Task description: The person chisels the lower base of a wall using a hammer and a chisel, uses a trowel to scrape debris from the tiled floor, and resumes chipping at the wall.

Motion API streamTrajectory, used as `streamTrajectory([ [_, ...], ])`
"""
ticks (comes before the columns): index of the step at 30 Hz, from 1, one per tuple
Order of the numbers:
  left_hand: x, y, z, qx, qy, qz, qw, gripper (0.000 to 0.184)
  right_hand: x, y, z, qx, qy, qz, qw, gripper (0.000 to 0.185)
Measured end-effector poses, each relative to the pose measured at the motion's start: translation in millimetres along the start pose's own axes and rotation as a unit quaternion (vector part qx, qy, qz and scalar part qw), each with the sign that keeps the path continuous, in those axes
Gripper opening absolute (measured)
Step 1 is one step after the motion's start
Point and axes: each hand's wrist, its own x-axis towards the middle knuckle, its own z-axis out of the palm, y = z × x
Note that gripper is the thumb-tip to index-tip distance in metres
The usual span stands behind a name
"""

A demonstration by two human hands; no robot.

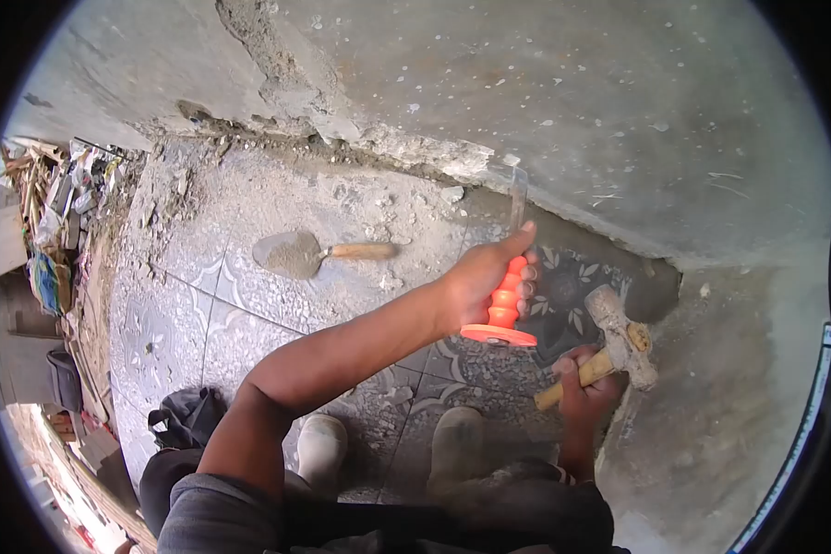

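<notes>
My left hand (480,286) is wrapped round the orange grip of a chisel (505,300), whose round guard faces me. The chisel's metal blade points up to the chipped lower edge of the grey wall (563,111). Lower right, my right hand (586,379) holds a hammer (621,342) by its wooden handle, close under the dusty head. The hammer head is apart from the chisel. A trowel (291,255) with a wooden handle lies on the tiled floor, left of my left hand, with mortar on its blade.
Broken plaster (342,194) and dust lie along the wall's foot. A black bag (186,417) sits at the lower left, near my boots (322,448). Wood scraps and bags (51,277) are piled at the far left. Another wall (711,388) rises on the right.
</notes>
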Motion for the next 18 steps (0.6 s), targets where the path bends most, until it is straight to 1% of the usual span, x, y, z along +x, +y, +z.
streamTrajectory([
  [1,0.3,1.2,-0.4,-0.009,-0.014,0.011,1.000,0.034,4.4,-8.5,2.8,0.018,-0.024,0.013,0.999,0.014],
  [3,0.5,1.3,-0.7,-0.020,-0.004,0.033,0.999,0.031,1.0,-22.0,5.5,0.058,-0.063,0.055,0.995,0.021],
  [4,1.2,1.9,0.7,-0.023,-0.001,0.042,0.999,0.030,-2.3,-18.0,5.7,0.044,-0.068,-0.017,0.997,0.018],
  [7,-2.7,10.5,4.2,0.032,0.004,0.055,0.998,0.026,-18.4,-37.0,3.4,0.087,-0.080,0.096,0.988,0.021],
  [8,-4.5,11.2,4.0,0.036,-0.015,0.062,0.997,0.023,-24.3,-38.5,3.1,0.098,-0.069,0.091,0.989,0.021],
  [10,2.1,11.2,-3.8,0.002,-0.060,0.076,0.995,0.022,-34.4,-34.0,4.9,0.119,-0.052,0.082,0.988,0.023],
  [13,3.6,13.0,-9.7,-0.078,-0.117,0.081,0.987,0.020,-33.3,-29.3,3.4,0.041,-0.055,-0.088,0.994,0.020],
  [15,3.5,13.7,-13.1,-0.120,-0.152,0.080,0.978,0.021,-35.8,-31.2,3.2,0.056,-0.045,-0.090,0.993,0.019],
  [18,3.3,12.6,-11.7,-0.121,-0.151,0.062,0.979,0.023,-31.3,-41.5,6.3,0.094,-0.051,-0.111,0.988,0.019],
])
